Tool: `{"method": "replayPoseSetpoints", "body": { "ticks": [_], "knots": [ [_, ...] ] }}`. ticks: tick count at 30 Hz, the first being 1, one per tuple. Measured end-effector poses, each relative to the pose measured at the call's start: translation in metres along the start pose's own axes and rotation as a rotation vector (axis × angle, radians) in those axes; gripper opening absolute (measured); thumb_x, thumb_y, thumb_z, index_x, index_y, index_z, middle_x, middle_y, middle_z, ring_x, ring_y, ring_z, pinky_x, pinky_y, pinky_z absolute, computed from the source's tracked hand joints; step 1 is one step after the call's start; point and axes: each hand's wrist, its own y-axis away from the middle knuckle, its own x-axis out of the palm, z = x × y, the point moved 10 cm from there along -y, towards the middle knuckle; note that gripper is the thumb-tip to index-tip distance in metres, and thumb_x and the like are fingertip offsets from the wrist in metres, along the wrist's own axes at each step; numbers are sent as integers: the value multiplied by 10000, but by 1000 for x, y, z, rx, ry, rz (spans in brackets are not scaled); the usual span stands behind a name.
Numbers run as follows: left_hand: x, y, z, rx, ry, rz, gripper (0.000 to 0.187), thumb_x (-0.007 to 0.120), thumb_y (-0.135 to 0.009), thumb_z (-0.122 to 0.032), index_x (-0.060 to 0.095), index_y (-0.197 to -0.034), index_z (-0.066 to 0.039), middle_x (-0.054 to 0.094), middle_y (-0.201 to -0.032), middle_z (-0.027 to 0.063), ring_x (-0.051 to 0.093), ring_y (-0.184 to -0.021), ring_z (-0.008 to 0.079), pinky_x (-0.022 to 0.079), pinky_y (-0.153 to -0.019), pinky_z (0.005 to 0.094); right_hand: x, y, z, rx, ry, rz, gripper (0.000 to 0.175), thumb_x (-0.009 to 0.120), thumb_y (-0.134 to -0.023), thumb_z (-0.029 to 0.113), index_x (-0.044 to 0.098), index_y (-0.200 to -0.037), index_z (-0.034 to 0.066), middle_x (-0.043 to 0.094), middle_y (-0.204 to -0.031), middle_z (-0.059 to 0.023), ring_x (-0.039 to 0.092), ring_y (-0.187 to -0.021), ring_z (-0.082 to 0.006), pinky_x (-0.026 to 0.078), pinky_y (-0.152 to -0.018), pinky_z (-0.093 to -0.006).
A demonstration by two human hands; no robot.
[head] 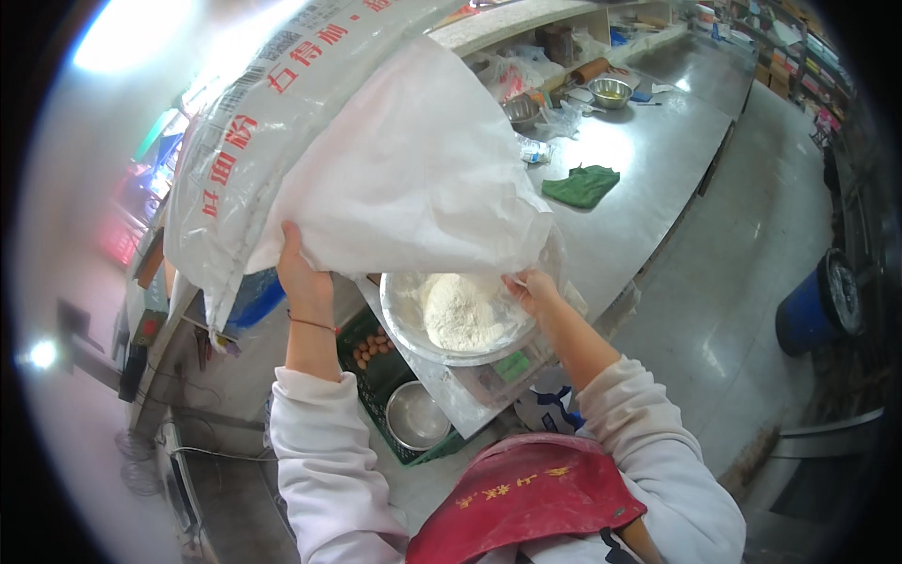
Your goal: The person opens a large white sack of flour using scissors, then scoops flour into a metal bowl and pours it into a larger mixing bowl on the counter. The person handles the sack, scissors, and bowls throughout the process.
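Note:
A large white woven flour sack [402, 169] with red printing hangs tilted over a wide metal bowl [402, 338]. Its mouth faces down into the bowl, where a mound of pale flour [458, 317] lies. My left hand [304, 275] grips the sack's lower edge on the left. With my right hand [533, 289] I pinch the right corner of its mouth, just above the bowl's rim. The bowl rests on a scale [511, 366] with a green display, at the near end of a steel table. The sack hides the bowl's far side.
A green cloth [581, 185] and a small metal bowl [610, 93] are on the steel table [634, 233]. Beneath its near left edge, a green crate [366, 395] holds brown eggs [372, 347] and a steel bowl [417, 416]. A blue bin [810, 310] stands on the floor at right.

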Motion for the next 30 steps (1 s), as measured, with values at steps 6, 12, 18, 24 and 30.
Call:
{"method": "replayPoseSetpoints", "body": {
  "ticks": [6, 12, 18, 24, 30],
  "knots": [
    [4, -4, -22, 81, -84, 2, 342, 433, -869, -184, 417, -1125, 42, 493, -1103, 115, 483, -1005, 218, 382, -871, 339, -1, -5, 24, -58, 32, -2, 170, 396, -789, 12, 458, -945, -12, 522, -871, -113, 543, -718, -192, 456, -545, -217],
    [4, -14, -41, 152, -90, 65, 332, 470, -847, -147, 435, -1092, 74, 491, -1101, 131, 477, -1016, 219, 387, -864, 323, 15, -17, 55, -193, 189, 144, 169, 418, -780, 13, 468, -941, -3, 533, -845, -95, 541, -714, -187, 461, -618, -260],
    [-5, -10, -37, 212, -125, 72, 302, 483, -819, -85, 447, -1092, 40, 512, -1056, 112, 505, -954, 205, 408, -824, 306, 19, -7, 66, -82, 30, 121, 288, 399, -792, 35, 423, -1075, -14, 494, -1013, -134, 525, -876, -243, 474, -755, -315],
    [0, -4, -32, 224, -108, 65, 305, 499, -810, -95, 457, -1081, 40, 519, -1039, 109, 510, -934, 199, 412, -809, 298, 57, 28, 63, -215, 108, 237, 332, 415, -840, 171, 382, -1107, -24, 481, -1056, -152, 545, -866, -235, 508, -633, -301],
    [-3, -1, -35, 228, -126, 55, 309, 514, -801, -104, 467, -1070, 40, 526, -1023, 106, 515, -913, 192, 415, -793, 290, 24, 21, 57, -226, 126, 49, 180, 496, -731, 48, 510, -907, 12, 536, -818, -67, 535, -676, -170, 482, -614, -269]
  ]
}}
